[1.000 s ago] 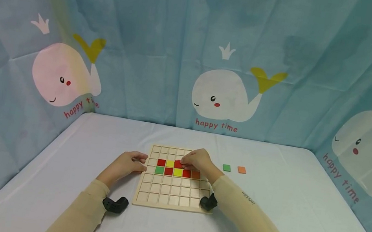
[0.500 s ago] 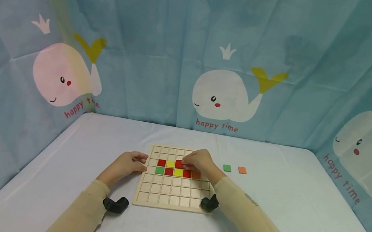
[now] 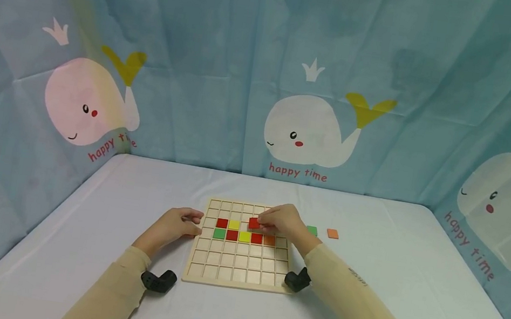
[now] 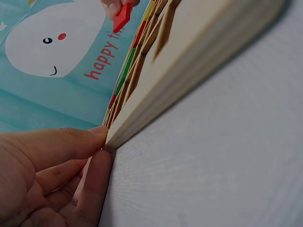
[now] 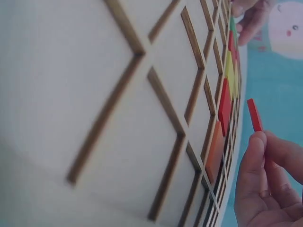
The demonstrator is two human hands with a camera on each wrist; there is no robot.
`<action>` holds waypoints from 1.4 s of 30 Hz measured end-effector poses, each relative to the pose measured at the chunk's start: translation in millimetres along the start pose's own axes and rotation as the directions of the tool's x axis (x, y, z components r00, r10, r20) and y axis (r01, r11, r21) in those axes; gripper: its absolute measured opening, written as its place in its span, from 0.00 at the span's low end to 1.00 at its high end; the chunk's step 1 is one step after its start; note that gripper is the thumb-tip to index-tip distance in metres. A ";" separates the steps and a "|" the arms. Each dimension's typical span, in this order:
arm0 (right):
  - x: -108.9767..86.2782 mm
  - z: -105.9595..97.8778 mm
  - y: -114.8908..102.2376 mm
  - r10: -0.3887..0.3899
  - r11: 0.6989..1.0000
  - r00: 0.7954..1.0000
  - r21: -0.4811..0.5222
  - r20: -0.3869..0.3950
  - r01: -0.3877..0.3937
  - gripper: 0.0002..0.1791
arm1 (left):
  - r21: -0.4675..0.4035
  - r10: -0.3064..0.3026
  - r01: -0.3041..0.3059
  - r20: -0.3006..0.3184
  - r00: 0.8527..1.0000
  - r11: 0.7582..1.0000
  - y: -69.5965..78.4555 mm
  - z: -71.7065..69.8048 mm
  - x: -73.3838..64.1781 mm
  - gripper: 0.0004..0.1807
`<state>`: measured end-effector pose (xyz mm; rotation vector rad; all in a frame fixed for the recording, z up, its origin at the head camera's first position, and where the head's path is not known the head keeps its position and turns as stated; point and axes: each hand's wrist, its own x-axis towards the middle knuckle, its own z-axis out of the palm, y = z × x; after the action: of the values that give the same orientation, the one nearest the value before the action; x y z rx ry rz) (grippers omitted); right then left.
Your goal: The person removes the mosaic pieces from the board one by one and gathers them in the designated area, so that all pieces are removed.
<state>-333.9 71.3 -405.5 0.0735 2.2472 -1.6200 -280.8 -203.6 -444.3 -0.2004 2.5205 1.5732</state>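
My right hand [image 3: 284, 222] pinches a red square tile [image 3: 253, 223] between thumb and finger, just above the wooden grid board [image 3: 238, 285]. In the right wrist view that tile [image 5: 254, 115] is held tilted at the fingertips, apart from the board. At the board's left edge, my left hand [image 3: 176, 227] touches the rim with thumb and fingertips spread apart. Set in the grid are a red tile [image 3: 222, 223] and a yellow tile [image 3: 234, 224]. Nearer lies a row with a green tile [image 3: 219, 233], two reds, a yellow and an orange tile [image 3: 269, 240].
A loose green tile [image 3: 311, 230], partly hidden by the right wrist, and an orange tile [image 3: 333, 233] lie right of the board on the white tablecloth [image 3: 385, 248]. A black wrist device [image 3: 159, 280] sits by each sleeve. A blue whale-print curtain [image 3: 192, 118] stands behind.
The red tile in my right hand has been lifted out of its spot beside the yellow tile and moved slightly right, baring that cell. My left hand has stayed at the board's edge.
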 end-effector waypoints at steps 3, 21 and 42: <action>-3.1 -5.8 0.2 -0.027 0.999 1.000 -0.023 0.000 0.027 0.09 | 0.004 0.003 -0.003 -0.002 1.000 1.000 0.6 -0.2 -0.2 0.27; -10.7 -38.1 6.3 -0.012 0.991 0.999 -0.132 -0.053 0.005 0.11 | 0.015 0.001 -0.001 -0.002 1.000 1.000 -0.6 -2.4 0.5 0.27; -14.4 -80.5 17.3 0.021 0.995 0.998 -0.092 -0.057 -0.027 0.16 | 0.043 0.009 -0.009 -0.001 1.000 0.999 1.2 -1.6 -1.5 0.28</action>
<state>-337.4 154.1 -394.7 0.1227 2.3516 -1.5166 -279.6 -204.5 -442.1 -0.1846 2.5567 1.5209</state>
